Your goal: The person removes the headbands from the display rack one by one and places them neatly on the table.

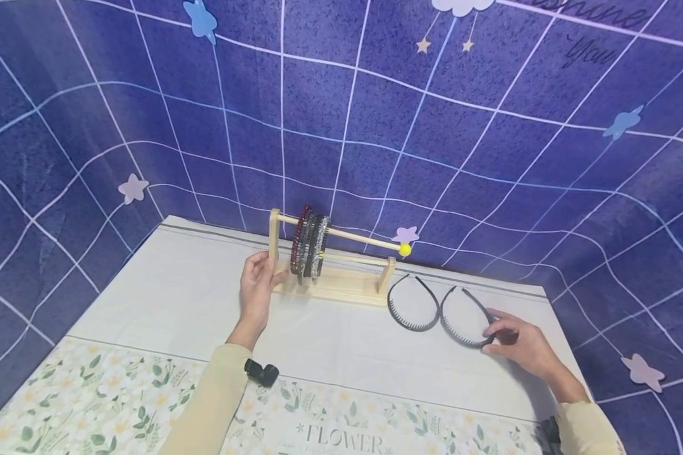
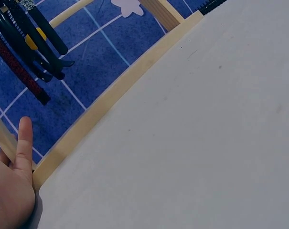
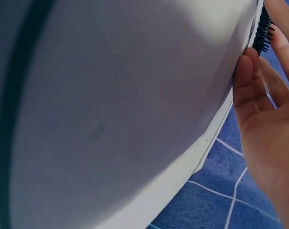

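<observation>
Left hand (image 1: 256, 287) on the rack (image 1: 341, 289), right hand (image 1: 520, 344) on a headband (image 1: 460, 340)
The left hand's grip holds the rack's left upright; the right hand's grip pinches the outer side of the black, toothed headband, right of the rack on the white part of the tabletop (image 1: 330, 344), while a second headband (image 1: 414, 327) lies between it and the rack, and a bunch of hung headbands (image 1: 310, 246) sits near the left end of the upper rod (image 1: 364, 239)
</observation>
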Demonstrator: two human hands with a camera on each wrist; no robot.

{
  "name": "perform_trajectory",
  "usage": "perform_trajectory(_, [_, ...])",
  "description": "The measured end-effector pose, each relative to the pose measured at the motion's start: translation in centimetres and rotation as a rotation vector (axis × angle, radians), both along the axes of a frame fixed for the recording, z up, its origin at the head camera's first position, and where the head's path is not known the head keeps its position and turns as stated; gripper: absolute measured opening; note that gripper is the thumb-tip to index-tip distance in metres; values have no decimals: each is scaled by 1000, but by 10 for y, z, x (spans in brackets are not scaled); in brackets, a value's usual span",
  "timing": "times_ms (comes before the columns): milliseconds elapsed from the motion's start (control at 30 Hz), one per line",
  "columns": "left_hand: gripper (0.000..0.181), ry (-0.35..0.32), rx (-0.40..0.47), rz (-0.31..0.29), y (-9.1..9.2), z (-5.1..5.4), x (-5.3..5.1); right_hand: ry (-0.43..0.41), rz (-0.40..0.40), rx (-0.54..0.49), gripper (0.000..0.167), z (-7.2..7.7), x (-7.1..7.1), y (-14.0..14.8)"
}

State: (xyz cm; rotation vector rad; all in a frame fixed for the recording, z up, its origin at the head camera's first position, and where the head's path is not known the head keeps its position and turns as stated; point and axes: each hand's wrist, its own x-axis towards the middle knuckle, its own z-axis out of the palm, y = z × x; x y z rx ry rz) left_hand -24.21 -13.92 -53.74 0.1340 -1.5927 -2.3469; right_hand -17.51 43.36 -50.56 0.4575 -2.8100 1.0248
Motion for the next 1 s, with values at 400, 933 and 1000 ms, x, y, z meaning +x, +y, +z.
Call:
perform_trajectory(400, [30, -4, -8, -3, 0, 0, 0, 7, 6, 82, 49, -1, 1, -3])
perform_trajectory(933, [33, -17, -29, 1, 0, 1, 1, -13, -147, 138, 63, 31, 16, -23])
perform_trajectory(1000, [32, -14, -26, 2, 0, 1, 1, 43, -132, 71, 56, 37, 19, -33])
